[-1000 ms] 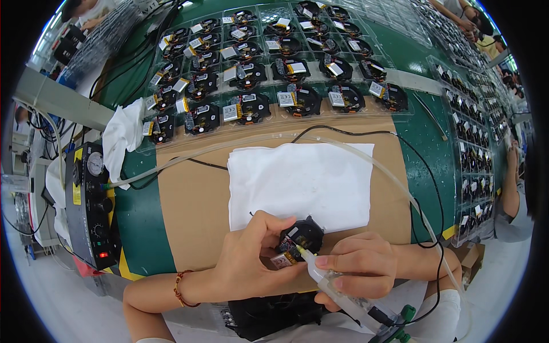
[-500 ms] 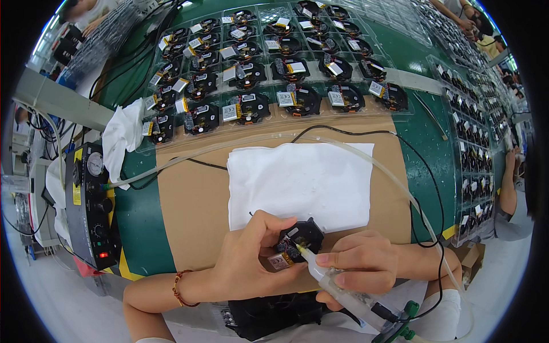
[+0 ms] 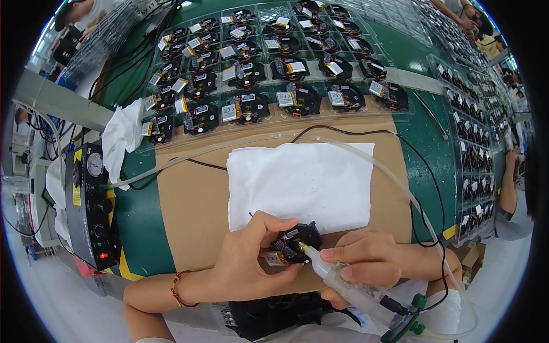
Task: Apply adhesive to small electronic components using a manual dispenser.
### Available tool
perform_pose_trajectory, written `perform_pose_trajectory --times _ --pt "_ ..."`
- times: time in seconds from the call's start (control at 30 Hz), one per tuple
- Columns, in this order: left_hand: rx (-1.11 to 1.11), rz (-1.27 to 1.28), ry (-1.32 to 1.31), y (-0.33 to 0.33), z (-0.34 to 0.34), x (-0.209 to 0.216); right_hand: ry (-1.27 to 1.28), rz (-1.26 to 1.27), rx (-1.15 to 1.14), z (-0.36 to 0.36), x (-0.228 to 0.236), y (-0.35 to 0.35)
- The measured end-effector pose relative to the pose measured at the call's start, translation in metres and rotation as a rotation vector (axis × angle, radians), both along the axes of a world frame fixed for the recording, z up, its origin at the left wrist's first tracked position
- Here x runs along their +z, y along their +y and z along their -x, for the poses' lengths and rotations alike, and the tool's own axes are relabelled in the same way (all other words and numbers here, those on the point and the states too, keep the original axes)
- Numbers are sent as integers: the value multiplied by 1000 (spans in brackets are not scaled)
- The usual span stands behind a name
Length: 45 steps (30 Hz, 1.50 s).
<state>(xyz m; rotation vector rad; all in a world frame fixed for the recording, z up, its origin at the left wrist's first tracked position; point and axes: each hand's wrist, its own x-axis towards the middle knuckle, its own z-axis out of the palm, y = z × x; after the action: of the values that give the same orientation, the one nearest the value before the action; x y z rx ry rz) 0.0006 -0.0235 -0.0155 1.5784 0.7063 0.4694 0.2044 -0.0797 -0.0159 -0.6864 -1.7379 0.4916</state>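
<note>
My left hand (image 3: pixel 243 266) grips a black round electronic housing (image 3: pixel 304 234) by its edge, thumb and fingers around it. A small silver battery (image 3: pixel 275 259) hangs at the housing's near left side, beside my fingers. In my right hand (image 3: pixel 369 260) is a dispensing syringe (image 3: pixel 321 266) with a white nozzle and a yellowish tip. That tip points into the housing's inside; whether it touches cannot be made out. A hose and a green fitting (image 3: pixel 405 320) join the syringe's back end.
A white cloth (image 3: pixel 300 183) lies on brown cardboard (image 3: pixel 191 211). Beyond it, clear trays (image 3: pixel 269 123) hold several similar housings with batteries. A black dispenser box (image 3: pixel 91 206) with a gauge stands left. Its hose (image 3: pixel 394 174) arcs over the cloth. More filled trays (image 3: pixel 474 166) stand right.
The syringe and my right hand have shifted slightly right and down. The housing has tilted a little in my left hand, which still grips it.
</note>
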Motion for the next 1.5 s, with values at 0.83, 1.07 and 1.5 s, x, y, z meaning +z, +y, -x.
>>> perform_pose_trajectory --times 0.83,1.07,1.5 --pt "4 28 17 0 1 3 26 36 19 -7 2 1" --pt "9 29 0 -1 1 3 35 44 18 -7 3 1" --pt "9 -21 -7 0 2 1 52 46 22 -8 4 2"
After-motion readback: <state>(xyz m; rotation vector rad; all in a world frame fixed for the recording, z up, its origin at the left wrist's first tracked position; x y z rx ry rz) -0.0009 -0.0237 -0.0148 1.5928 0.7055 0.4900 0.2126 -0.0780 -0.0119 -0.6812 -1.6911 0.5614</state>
